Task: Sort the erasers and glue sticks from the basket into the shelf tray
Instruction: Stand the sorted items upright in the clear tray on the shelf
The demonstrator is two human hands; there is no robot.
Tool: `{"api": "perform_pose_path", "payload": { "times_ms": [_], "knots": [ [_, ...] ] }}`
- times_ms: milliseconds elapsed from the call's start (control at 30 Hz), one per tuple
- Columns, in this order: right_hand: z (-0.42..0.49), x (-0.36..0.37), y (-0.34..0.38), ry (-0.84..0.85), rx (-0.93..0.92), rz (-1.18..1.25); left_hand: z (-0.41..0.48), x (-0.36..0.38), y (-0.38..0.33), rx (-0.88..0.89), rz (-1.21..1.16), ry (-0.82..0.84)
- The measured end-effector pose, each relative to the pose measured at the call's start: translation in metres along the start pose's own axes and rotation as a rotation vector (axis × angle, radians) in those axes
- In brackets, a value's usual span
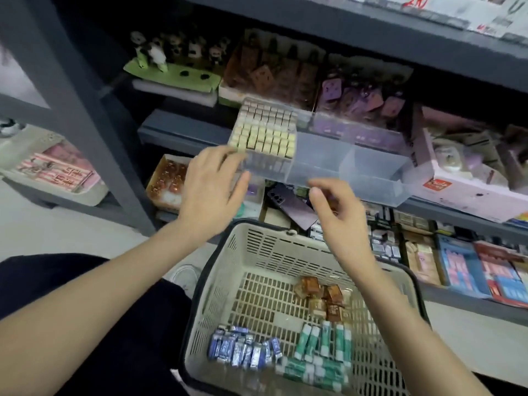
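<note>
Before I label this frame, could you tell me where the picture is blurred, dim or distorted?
Head view: motion smears the right hand and the green glue sticks at the near end of the basket; the wide-angle lens bows the shelf edges; the back rows sit in shadow; the clear tray is fairly sharp.

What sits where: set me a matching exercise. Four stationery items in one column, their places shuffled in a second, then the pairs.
Items
1. green glue sticks
2. blue-wrapped erasers
3. brown-wrapped packets
4. cream blocks

Places
A. left compartment of the clear tray
B. basket floor, near left
C. basket floor, near right
D. basket floor, right side, behind the glue sticks

Pairs: 1-C, 2-B, 3-D, 4-A.
</note>
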State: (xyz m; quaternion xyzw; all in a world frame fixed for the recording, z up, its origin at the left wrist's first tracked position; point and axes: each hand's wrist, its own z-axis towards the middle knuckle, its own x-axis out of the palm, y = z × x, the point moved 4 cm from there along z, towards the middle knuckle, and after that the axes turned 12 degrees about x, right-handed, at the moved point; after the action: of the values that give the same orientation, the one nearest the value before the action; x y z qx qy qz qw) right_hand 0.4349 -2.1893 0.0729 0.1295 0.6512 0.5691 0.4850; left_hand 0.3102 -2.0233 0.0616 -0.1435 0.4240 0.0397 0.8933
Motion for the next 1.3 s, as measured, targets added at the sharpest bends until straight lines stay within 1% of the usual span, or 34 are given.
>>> {"api": "perform_pose_path", "payload": {
  "times_ms": [67, 100, 167, 233, 300, 367, 467, 567, 633, 733, 767, 833, 900, 1167, 1233, 1300],
  "knots": [
    [-0.040, 0.016, -0.049, 0.134, 0.168, -0.005, -0.050, 0.016, -0.002, -0.057, 0.020, 0.096],
    [-0.057, 0.028, -0.082, 0.226, 0.298, -0.021, -0.076, 0.028, -0.003, -0.071, 0.036, 0.171],
    [-0.092, 0.051, -0.151, 0.403, 0.533, -0.141, -0.123, 0.052, -0.005, -0.063, 0.033, 0.331],
    [-0.123, 0.075, -0.205, 0.544, 0.661, -0.295, -0.157, 0.070, -0.007, -0.038, 0.032, 0.460],
    [-0.147, 0.094, -0.235, 0.642, 0.765, -0.314, -0.177, 0.082, -0.009, -0.026, 0.053, 0.550],
    [-0.157, 0.106, -0.249, 0.712, 0.837, -0.322, -0.184, 0.088, -0.011, -0.047, 0.058, 0.592],
    [-0.161, 0.112, -0.266, 0.764, 0.899, -0.373, -0.185, 0.093, -0.012, -0.078, 0.064, 0.603],
    [-0.167, 0.119, -0.280, 0.818, 1.010, -0.309, -0.187, 0.094, -0.012, -0.100, 0.055, 0.604],
    [-0.167, 0.123, -0.287, 0.812, 1.043, -0.300, -0.188, 0.095, -0.011, -0.110, 0.052, 0.594],
    [-0.170, 0.133, -0.292, 0.826, 1.110, -0.211, -0.189, 0.096, -0.010, -0.126, 0.044, 0.583],
    [-0.173, 0.138, -0.291, 0.862, 1.093, -0.264, -0.190, 0.097, -0.010, -0.127, 0.045, 0.576],
    [-0.179, 0.148, -0.291, 0.910, 0.998, -0.444, -0.190, 0.097, -0.009, -0.131, 0.052, 0.568],
    [-0.181, 0.154, -0.287, 0.886, 0.947, -0.514, -0.191, 0.097, -0.009, -0.135, 0.057, 0.560],
    [-0.179, 0.159, -0.288, 0.881, 1.003, -0.436, -0.191, 0.098, -0.009, -0.138, 0.078, 0.534],
    [-0.182, 0.164, -0.287, 0.889, 0.983, -0.472, -0.191, 0.098, -0.009, -0.140, 0.077, 0.530],
    [-0.182, 0.164, -0.286, 0.904, 0.956, -0.457, -0.192, 0.098, -0.010, -0.141, 0.074, 0.528]
  ]
}}
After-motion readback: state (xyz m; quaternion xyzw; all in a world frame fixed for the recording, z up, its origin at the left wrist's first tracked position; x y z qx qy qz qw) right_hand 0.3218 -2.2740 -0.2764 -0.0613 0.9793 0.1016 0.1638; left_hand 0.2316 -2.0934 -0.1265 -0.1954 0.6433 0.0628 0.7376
